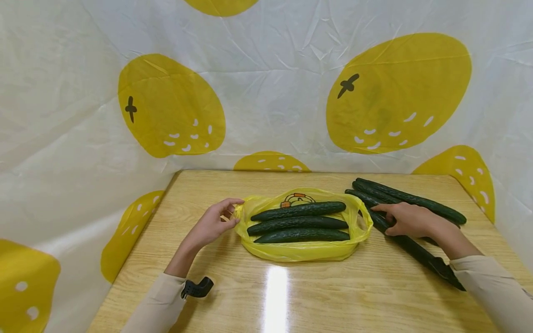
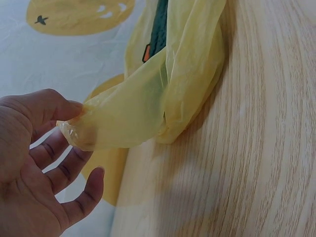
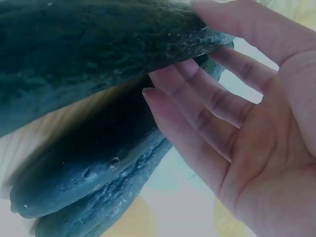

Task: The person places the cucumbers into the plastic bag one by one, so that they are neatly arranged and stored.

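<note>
Thin bag pinched on one side, firm cucumber held on the other

The yellow bag (image 1: 291, 252) sits mid-bench (image 1: 225, 300), mouth up, with three cucumbers (image 1: 297, 225) lying side by side in it. The left grip (image 1: 214, 224) is nearly closed at thumb and forefinger, pinching a gathered end of the bag, while the other fingers stand loose. The right grip (image 1: 416, 222) is partly closed around the held cucumber (image 1: 410, 247), which lies to the right of the bag; more loose cucumbers (image 1: 416, 200) rest just beyond it.

The bag looks feather-light, limp and easily torn, so it is best taken by its gathered ends or the handle loop (image 1: 368, 217) rather than by one stretched edge. The cucumbers should be stiff and fairly weighty for their width; their bumpy skin probably helps the fingers, though it could slip if damp. Holding near the middle would balance the length, and a hard bend might snap one.

Only the head view shows all three bagged cucumbers and the bag's open mouth. The left wrist view adds the thumb's exact place and how see-through the film is. The right wrist view shows fingers reaching beneath the held cucumber, hidden from above; whether it is off the bench, I cannot tell.
</note>
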Demonstrator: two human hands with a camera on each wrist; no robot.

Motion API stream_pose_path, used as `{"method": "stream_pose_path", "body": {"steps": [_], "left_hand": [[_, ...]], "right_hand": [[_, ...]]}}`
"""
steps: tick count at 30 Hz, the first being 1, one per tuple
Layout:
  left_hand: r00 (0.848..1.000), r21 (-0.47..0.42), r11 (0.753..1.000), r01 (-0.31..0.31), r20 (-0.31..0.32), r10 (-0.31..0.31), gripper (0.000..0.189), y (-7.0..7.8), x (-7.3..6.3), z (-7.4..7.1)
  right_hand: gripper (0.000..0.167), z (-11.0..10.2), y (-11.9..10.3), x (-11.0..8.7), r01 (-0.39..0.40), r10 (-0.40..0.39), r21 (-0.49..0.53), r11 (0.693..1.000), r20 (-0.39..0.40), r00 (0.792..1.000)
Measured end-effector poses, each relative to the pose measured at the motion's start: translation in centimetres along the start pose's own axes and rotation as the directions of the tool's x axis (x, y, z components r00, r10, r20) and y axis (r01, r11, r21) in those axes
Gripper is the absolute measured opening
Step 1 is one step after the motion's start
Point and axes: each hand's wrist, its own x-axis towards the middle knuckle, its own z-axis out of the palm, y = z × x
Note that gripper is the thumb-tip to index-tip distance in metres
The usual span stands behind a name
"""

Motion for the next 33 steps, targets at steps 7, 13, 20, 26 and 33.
{"method": "stream_pose_path", "body": {"steps": [7,13,20,26,33], "left_hand": [[1.000,-0.003,1.000,-0.006,-0.001,0.006,0.046,0.0,0.0,-0.1],[1.000,-0.005,1.000,-0.006,-0.002,0.006,0.046,0.1,-0.1,-0.1],[1.000,0.000,1.000,-0.004,-0.002,0.004,0.047,0.1,-0.1,-0.1],[1.000,-0.002,1.000,-0.001,-0.009,0.001,0.046,0.3,-0.1,-0.1],[1.000,-0.002,1.000,-0.006,-0.001,0.006,0.046,0.3,0.0,0.0]], "right_hand": [[0.073,0.3,-0.2,0.3,0.009,-0.009,0.057,0.998,0.000,1.000],[0.065,0.0,0.0,0.3,0.028,-0.031,0.074,0.997,0.032,0.999],[0.064,-0.5,0.3,0.0,0.054,-0.056,0.108,0.993,0.017,0.998],[0.062,-1.3,0.5,-0.6,0.094,-0.091,0.128,0.987,-0.024,0.996],[0.064,-2.1,0.6,-0.9,0.105,-0.100,0.145,0.984,-0.037,0.994]]}}
